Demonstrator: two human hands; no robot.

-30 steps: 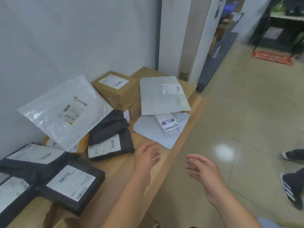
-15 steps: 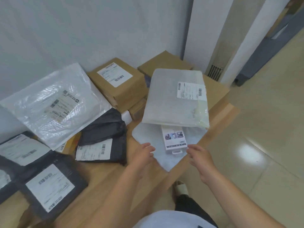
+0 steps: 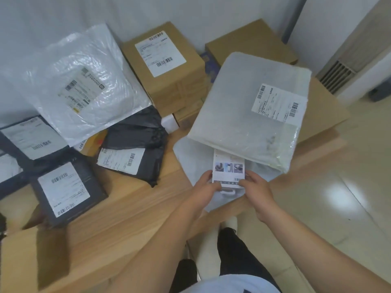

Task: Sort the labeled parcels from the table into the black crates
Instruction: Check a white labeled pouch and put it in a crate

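My left grip (image 3: 206, 187) and my right grip (image 3: 257, 191) meet at the lower middle of the frame, both on the small white product box (image 3: 229, 168). The left one pinches its near left corner with curled fingers and thumb. The right one pinches the near right corner the same way. The box shows a row of little photos on its face. It lies on a flat pale mailer (image 3: 183, 148) at the edge of the wooden tabletop (image 3: 127, 208), and its far end is tucked under the big bubble-wrapped parcel (image 3: 243, 115). That parcel sits tilted above my hands and carries a white barcode label toward its right side. Behind it, in the upper right, is a flat brown carton (image 3: 249, 44), and to its left stands a labeled brown carton (image 3: 169, 68) near the wall. A crinkled white poly bag (image 3: 88, 85) with a label leans in the upper left. Below it lies a folded black poly bag (image 3: 137, 142), its label facing up. A black labeled parcel (image 3: 67, 187) sits at the left, with another dark labeled parcel (image 3: 29, 138) just above it at the left edge. The glossy tiled floor (image 3: 338, 208) fills the right side of the frame.
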